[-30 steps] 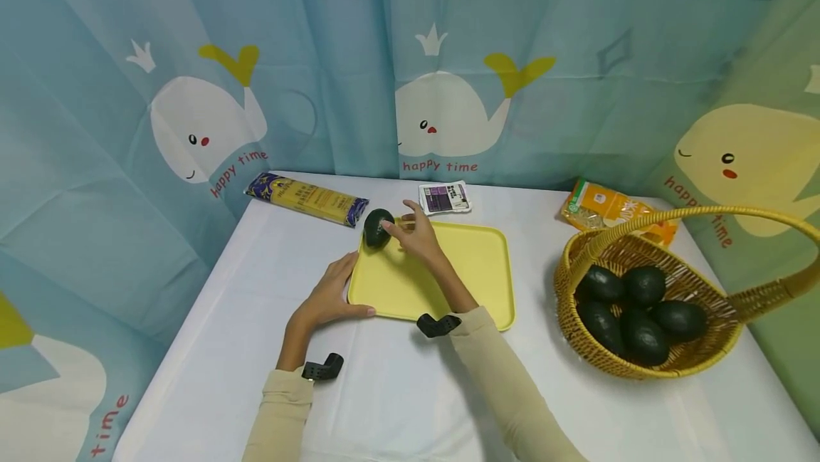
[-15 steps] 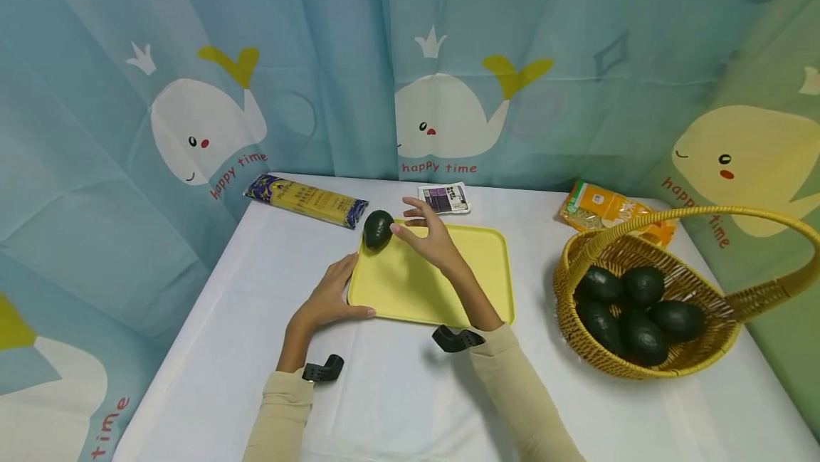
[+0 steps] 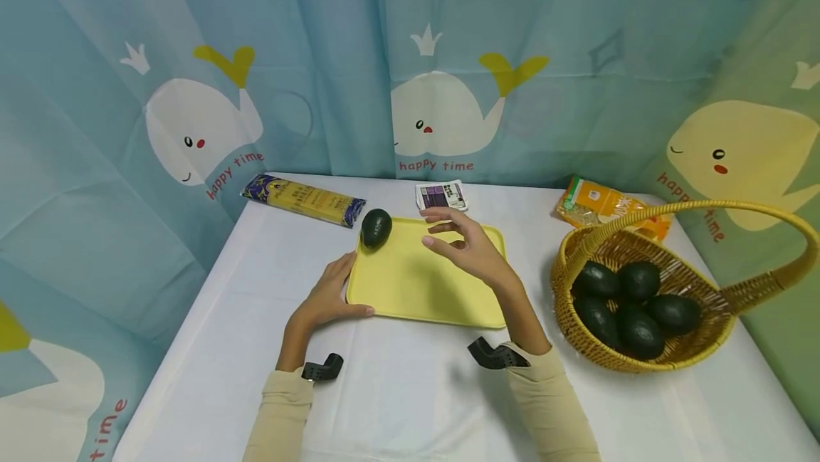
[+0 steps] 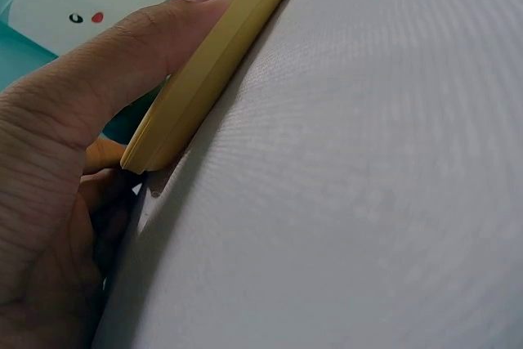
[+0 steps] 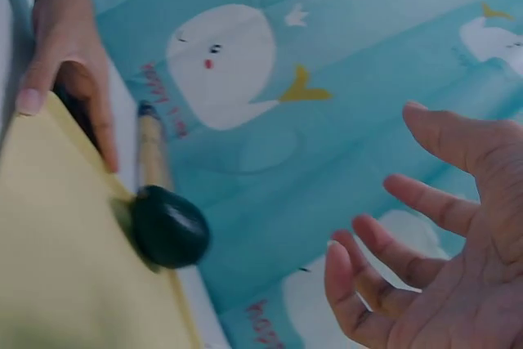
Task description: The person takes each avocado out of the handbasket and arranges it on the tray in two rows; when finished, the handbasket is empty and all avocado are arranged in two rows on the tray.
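A yellow tray [image 3: 416,284] lies on the white table, and one dark green avocado [image 3: 376,228] rests in its far left corner. My left hand [image 3: 329,296] holds the tray's near left corner, thumb along the front edge and fingers at the left side. In the left wrist view the thumb [image 4: 122,59] lies against the tray's rim [image 4: 212,63]. Over the right part of the tray, my right hand [image 3: 470,248] hangs with loosely bent fingers and holds nothing. The right wrist view shows its fingers spread apart, with the avocado [image 5: 170,228] at a distance.
At the right stands a wicker basket [image 3: 564,305] with a tall handle, holding several avocados [image 3: 640,330]. Along the back lie a yellow and blue packet [image 3: 304,198], a small white and purple pouch [image 3: 442,196] and an orange bag [image 3: 602,204]. A whale-print curtain [image 3: 346,56] hangs behind.
My right hand has let go of the avocado and moved right and toward me, away from it. The avocado stays in the tray's corner. My left hand keeps its place on the tray.
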Demonstrator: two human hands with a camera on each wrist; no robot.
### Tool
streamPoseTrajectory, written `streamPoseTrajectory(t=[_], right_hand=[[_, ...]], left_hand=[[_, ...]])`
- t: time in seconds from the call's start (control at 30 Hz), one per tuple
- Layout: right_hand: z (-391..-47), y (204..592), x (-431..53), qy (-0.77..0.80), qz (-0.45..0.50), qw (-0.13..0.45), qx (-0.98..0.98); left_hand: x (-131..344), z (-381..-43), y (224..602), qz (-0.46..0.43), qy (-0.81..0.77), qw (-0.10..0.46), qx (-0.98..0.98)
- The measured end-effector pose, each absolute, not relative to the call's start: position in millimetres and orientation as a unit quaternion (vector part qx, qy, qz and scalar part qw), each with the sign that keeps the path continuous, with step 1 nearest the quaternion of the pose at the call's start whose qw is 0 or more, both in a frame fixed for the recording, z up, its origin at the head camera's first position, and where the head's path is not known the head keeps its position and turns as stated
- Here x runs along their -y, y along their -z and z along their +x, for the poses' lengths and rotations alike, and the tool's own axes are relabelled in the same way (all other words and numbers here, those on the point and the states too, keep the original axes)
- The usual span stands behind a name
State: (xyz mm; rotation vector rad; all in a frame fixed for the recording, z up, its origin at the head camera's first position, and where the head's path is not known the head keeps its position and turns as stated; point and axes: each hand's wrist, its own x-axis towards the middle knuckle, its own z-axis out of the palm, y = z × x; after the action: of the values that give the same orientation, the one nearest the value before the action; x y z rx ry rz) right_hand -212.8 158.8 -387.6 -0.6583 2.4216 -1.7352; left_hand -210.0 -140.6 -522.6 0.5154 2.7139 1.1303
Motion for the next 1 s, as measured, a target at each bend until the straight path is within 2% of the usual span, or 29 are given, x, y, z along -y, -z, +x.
streamPoseTrajectory(t=[0.37, 0.7, 1.0], right_hand=[[-185, 368, -220, 0.566, -0.29, 0.077, -0.768], [-151, 360, -290, 0.586, -0.397, 0.067, -0.703], [-138, 355, -354, 0.6, -0.438, 0.103, -0.662]], left_hand=[[141, -208, 522, 0.167, -0.383, 0.087, -0.904], [141, -206, 526, 0.169, -0.375, 0.085, -0.908], [141, -211, 520, 0.175, -0.379, 0.083, -0.905]])
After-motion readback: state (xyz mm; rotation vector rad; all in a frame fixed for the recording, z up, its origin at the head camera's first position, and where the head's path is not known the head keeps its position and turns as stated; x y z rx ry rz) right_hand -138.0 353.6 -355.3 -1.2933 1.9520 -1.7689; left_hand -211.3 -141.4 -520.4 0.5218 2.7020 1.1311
